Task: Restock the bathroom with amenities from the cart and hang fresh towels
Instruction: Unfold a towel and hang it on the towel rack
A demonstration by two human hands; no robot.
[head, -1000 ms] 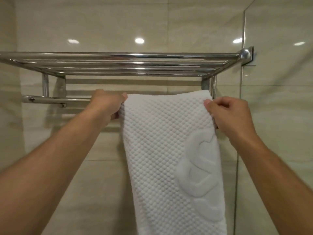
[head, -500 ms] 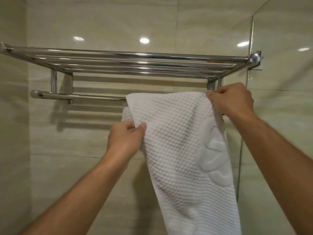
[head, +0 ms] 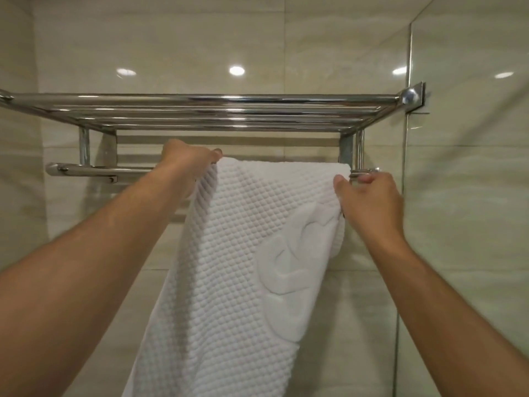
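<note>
A white waffle-textured towel [head: 243,253] with an embossed emblem hangs over the lower chrome bar [head: 100,169] of a wall towel rack [head: 200,110]. My left hand [head: 186,164] grips the towel's upper left edge at the bar. My right hand [head: 369,202] pinches the towel's right edge a little below the bar, bunching the cloth there. The towel's lower end runs out of view at the bottom.
The rack's upper shelf of chrome tubes sits just above my hands. A glass shower panel [head: 458,224] stands at the right, its edge close to the rack's right bracket [head: 413,94]. Beige tiled wall [head: 200,38] lies behind.
My left hand rose from the towel's left side back up to the bar. My right hand dropped from the top right corner to the right edge, and the towel shifted slightly.
</note>
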